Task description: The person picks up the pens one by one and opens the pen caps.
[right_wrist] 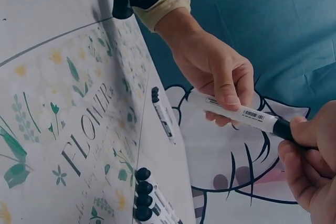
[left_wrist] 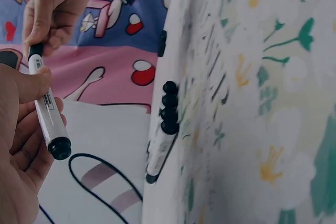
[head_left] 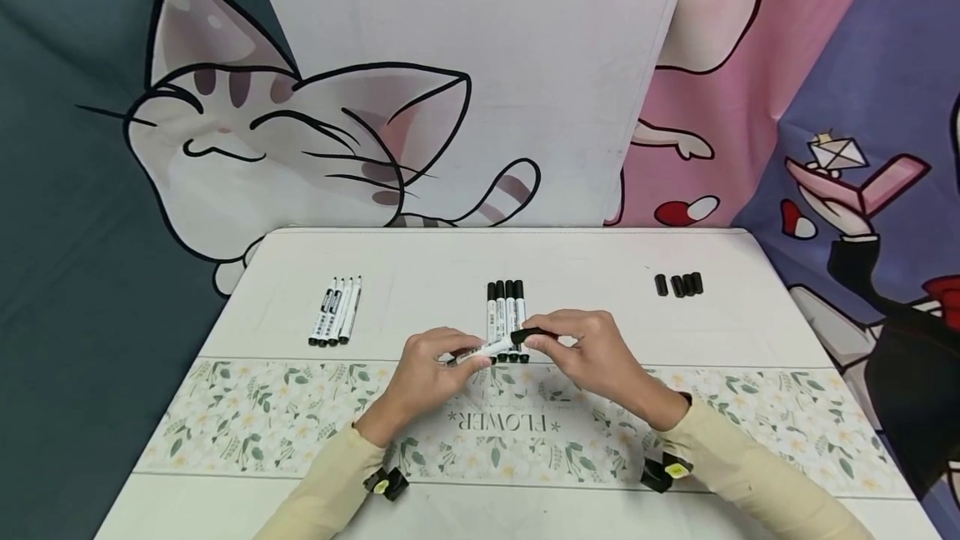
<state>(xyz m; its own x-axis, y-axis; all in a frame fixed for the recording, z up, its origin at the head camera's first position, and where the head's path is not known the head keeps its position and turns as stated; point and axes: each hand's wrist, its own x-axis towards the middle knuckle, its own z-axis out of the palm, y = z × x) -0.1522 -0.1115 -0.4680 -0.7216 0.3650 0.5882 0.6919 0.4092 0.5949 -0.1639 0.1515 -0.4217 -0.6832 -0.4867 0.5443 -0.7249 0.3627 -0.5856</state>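
Observation:
A white marker (head_left: 491,349) is held level above the table between both hands. My left hand (head_left: 423,373) grips its white barrel, thumb on top, as the left wrist view also shows. At the other end, my right hand (head_left: 600,354) pinches the black cap (right_wrist: 283,129) between thumb and fingers. Cap and barrel (right_wrist: 249,115) meet in the right wrist view; how far the cap is seated I cannot tell. Just behind the hands lies a row of several capped markers (head_left: 511,307), side by side, their lower ends partly hidden by the held marker.
Several markers without caps (head_left: 337,311), tips pointing away, lie in a row at the left. Several loose black caps (head_left: 677,285) lie at the back right. A floral strip marked FLOWER crosses the white table (head_left: 570,252), and printed cloth (head_left: 465,7) hangs behind it.

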